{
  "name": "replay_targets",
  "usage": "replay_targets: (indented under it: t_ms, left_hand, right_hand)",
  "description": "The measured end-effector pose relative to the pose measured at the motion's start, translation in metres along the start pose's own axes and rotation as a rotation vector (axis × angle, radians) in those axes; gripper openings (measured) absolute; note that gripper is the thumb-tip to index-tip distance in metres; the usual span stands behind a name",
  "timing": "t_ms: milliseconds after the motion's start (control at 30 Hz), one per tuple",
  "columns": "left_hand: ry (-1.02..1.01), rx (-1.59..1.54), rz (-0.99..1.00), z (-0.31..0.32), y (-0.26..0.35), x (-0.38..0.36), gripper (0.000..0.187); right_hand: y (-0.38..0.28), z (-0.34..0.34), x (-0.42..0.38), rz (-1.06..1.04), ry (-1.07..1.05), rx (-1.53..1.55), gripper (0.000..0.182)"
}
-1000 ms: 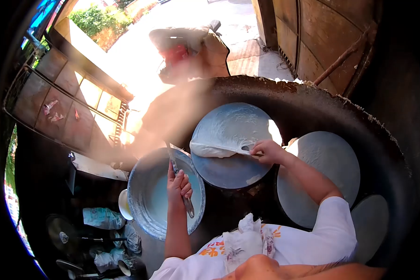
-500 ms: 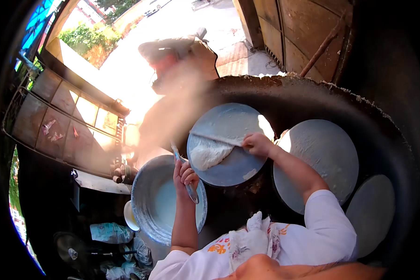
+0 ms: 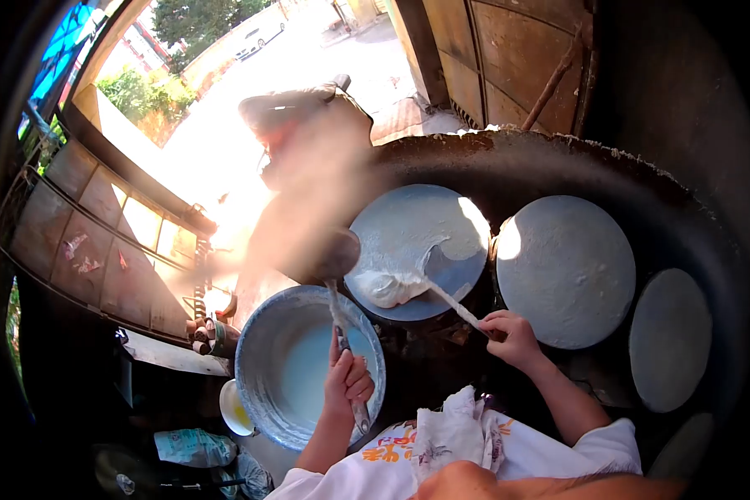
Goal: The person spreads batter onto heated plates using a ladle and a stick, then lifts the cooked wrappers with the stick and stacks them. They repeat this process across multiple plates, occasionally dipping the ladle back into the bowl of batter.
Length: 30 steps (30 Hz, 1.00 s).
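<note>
My left hand (image 3: 349,385) is closed round the handle of a ladle (image 3: 338,250), whose bowl hangs between the basin and the nearest round griddle plate. Below it stands a large basin (image 3: 254,367) holding whitish batter (image 3: 307,358). My right hand (image 3: 512,337) grips the end of a thin, batter-coated spreader (image 3: 454,305). The spreader's far end rests in the white batter on the left griddle plate (image 3: 454,271). A thick lump of batter (image 3: 387,287) sits near that plate's lower left, with a thinner smeared layer beyond it.
To the right are another round griddle plate (image 3: 567,283) and a smaller one (image 3: 669,342). A rough, dark raised rim (image 3: 558,143) curves behind them. Steam blurs the area at the left. Plastic bags (image 3: 194,447) and a white container (image 3: 235,407) are beside the basin.
My right hand has drawn back towards my body, turning the spreader to point away from me. Batter now covers more of the far plate surface. The ladle's bowl has come into clear view.
</note>
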<state>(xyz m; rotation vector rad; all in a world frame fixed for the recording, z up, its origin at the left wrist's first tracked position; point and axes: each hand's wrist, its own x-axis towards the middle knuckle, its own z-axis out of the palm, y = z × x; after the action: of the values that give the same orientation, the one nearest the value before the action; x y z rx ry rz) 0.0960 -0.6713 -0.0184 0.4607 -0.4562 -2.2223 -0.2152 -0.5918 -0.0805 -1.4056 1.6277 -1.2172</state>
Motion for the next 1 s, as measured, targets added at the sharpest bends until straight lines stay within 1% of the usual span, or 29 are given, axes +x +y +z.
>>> replay_targets:
  t_ms: [67, 100, 133, 167, 200, 233, 267, 300, 333, 367, 433, 500, 533, 567, 633, 667, 733, 767, 833, 867, 933, 967, 1000]
  left_hand:
    - [-0.211, 0.043, 0.125, -0.007, 0.036, -0.013, 0.049]
    - [-0.177, 0.001, 0.144, -0.009, 0.046, -0.019, 0.05]
    - [-0.175, -0.029, 0.177, -0.005, 0.058, -0.016, 0.05]
    - [-0.169, -0.055, 0.202, -0.007, 0.07, -0.023, 0.05]
    - [-0.223, -0.041, 0.216, -0.017, 0.078, -0.034, 0.048]
    - [-0.29, -0.032, 0.225, -0.026, 0.086, -0.04, 0.046]
    - [-0.348, -0.038, 0.242, -0.032, 0.091, -0.045, 0.044]
    - [-0.262, -0.018, 0.258, -0.03, 0.097, -0.058, 0.05]
    - [-0.218, 0.022, 0.263, -0.032, 0.106, -0.069, 0.05]
    - [-0.147, 0.072, 0.247, -0.031, 0.115, -0.083, 0.05]
    - [-0.096, 0.148, 0.229, -0.034, 0.128, -0.095, 0.051]
    - [-0.045, 0.175, 0.216, -0.031, 0.131, -0.097, 0.051]
    - [-0.016, 0.193, 0.209, -0.031, 0.131, -0.098, 0.052]
    - [-0.045, 0.224, 0.209, -0.035, 0.13, -0.097, 0.052]
    - [-0.089, 0.277, 0.24, -0.041, 0.126, -0.096, 0.053]
    - [-0.072, 0.293, 0.255, -0.036, 0.123, -0.089, 0.054]
    - [0.007, 0.382, 0.231, -0.029, 0.128, -0.099, 0.055]
    - [0.018, 0.404, 0.216, -0.029, 0.131, -0.099, 0.056]
    - [0.006, 0.425, 0.219, -0.038, 0.131, -0.098, 0.056]
    - [-0.008, 0.423, 0.226, -0.039, 0.129, -0.092, 0.056]
    - [-0.045, 0.397, 0.203, -0.039, 0.123, -0.081, 0.056]
    - [-0.046, 0.395, 0.186, -0.039, 0.12, -0.082, 0.057]
    - [-0.016, 0.414, 0.156, -0.037, 0.117, -0.084, 0.057]
  right_hand:
    - [-0.032, 0.081, 0.018, 0.121, -0.048, 0.404, 0.027]
    - [-0.049, 0.122, 0.028, 0.188, -0.055, 0.599, 0.031]
    - [-0.043, 0.177, 0.049, 0.21, -0.139, 0.675, 0.028]
    - [-0.034, 0.235, 0.073, 0.207, -0.148, 0.684, 0.023]
    - [-0.02, 0.293, 0.097, 0.313, -0.085, 0.798, 0.023]
    - [-0.016, 0.333, 0.113, 0.411, 0.027, 0.888, 0.022]
    - [-0.008, 0.359, 0.12, 0.479, 0.143, 1.02, 0.021]
    - [-0.005, 0.36, 0.117, 0.48, 0.229, 1.045, 0.02]
    - [-0.003, 0.368, 0.103, 0.505, 0.308, 1.082, 0.02]
    - [-0.007, 0.366, 0.077, 0.463, 0.374, 1.078, 0.018]
    - [-0.018, 0.355, 0.027, 0.512, 0.445, 1.01, 0.022]
    - [-0.031, 0.33, 0.005, 0.531, 0.518, 0.947, 0.026]
    - [-0.034, 0.321, -0.001, 0.55, 0.549, 0.925, 0.028]
    - [-0.032, 0.309, 0.003, 0.56, 0.587, 0.972, 0.03]
    - [-0.021, 0.29, 0.021, 0.561, 0.674, 0.97, 0.031]
    - [-0.018, 0.277, 0.038, 0.557, 0.717, 0.968, 0.031]
    - [-0.018, 0.267, 0.053, 0.519, 0.727, 0.982, 0.031]
    - [-0.014, 0.276, 0.048, 0.471, 0.696, 0.874, 0.031]
    - [-0.02, 0.3, 0.0, 0.557, 0.481, 0.719, 0.032]
    - [-0.017, 0.302, -0.028, 0.615, 0.364, 0.629, 0.032]
    - [-0.022, 0.264, -0.06, 0.663, 0.418, 0.627, 0.033]
    - [-0.019, 0.246, -0.062, 0.662, 0.462, 0.638, 0.034]
    - [-0.011, 0.229, -0.056, 0.643, 0.456, 0.681, 0.035]
